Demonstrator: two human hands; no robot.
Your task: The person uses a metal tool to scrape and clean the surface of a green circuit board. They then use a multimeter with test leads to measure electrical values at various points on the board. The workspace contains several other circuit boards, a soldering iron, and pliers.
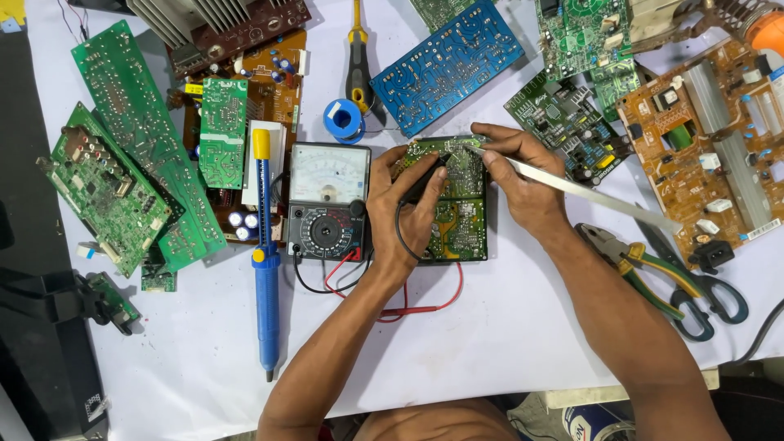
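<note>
Fingers (420, 175) of the left hand (400, 208) curl around a slim black probe (425, 181), its glossy cable looping down past the wrist, while the right hand (523, 180) pinches a long, flat metal strip (588, 192) that runs off toward four o'clock, its narrow tip resting on the top edge of a green circuit board (457, 220). That board, rectangular and densely traced with pale solder lines, lies flat on the white table (490, 343) at the centre of the view, under both hands. Just beside it at nine o'clock sits an analogue multimeter (327, 200), a black plastic box with a pale curved dial face above and a round selector knob below; thin red and black leads (408, 306) trail from its base across the tabletop. Farther toward nine o'clock lies a blue tubular desoldering pump (265, 278) with a yellow cap, set lengthwise. At twelve o'clock a small blue spool of solder wire (345, 121) stands near a black-and-yellow screwdriver (358, 57) and a large blue board (449, 61) speckled with solder points. Toward four o'clock rest pliers (637, 269) with green-and-yellow rubbery grips, and by them dark-handled scissors (706, 302). At two o'clock an orange-brown board (702, 147) carries boxy white parts and ribbed metal fins. Several green boards (131, 155), long and narrow, overlap at ten o'clock.
</note>
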